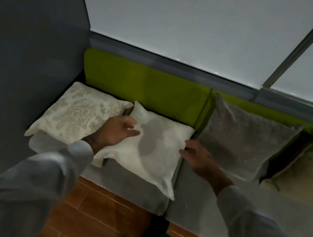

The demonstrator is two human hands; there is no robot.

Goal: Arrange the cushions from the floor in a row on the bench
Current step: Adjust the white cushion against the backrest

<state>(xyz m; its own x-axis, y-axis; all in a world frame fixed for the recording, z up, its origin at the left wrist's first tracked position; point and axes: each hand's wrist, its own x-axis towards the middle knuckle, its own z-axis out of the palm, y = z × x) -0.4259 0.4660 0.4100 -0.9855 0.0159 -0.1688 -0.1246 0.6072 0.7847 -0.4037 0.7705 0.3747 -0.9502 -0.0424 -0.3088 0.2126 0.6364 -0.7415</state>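
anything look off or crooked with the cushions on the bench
Yes. The plain white cushion under both hands lies flat and turned, one corner poking past the front edge of the bench. The grey cushion leans upright against the green backrest, so the row doesn't match.

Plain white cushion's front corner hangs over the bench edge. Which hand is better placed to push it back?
Probably the left hand: it lies open on the plain white cushion, near its back-left side. The right hand only touches the right edge, beside the grey cushion.
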